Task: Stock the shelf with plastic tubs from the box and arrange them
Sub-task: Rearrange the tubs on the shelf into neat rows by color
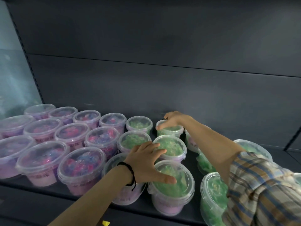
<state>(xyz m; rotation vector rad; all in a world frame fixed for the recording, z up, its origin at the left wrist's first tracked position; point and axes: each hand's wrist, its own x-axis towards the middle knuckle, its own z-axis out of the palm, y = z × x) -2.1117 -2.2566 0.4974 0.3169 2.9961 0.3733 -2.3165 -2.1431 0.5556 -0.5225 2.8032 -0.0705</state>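
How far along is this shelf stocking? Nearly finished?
Done: clear plastic tubs of pink-and-blue filling stand in neat rows on the left of the dark shelf. In hand: the left hand rests flat across green-filled tubs; the right hand curls over a back-row green tub. Left: the green tubs at right sit crooked. The box isn't visible.

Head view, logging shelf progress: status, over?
Left hand flat, spread over lids of front clear round green-filled plastic tubs. Right hand grips back-row green-filled tub. Loose green-filled tubs crowd right.
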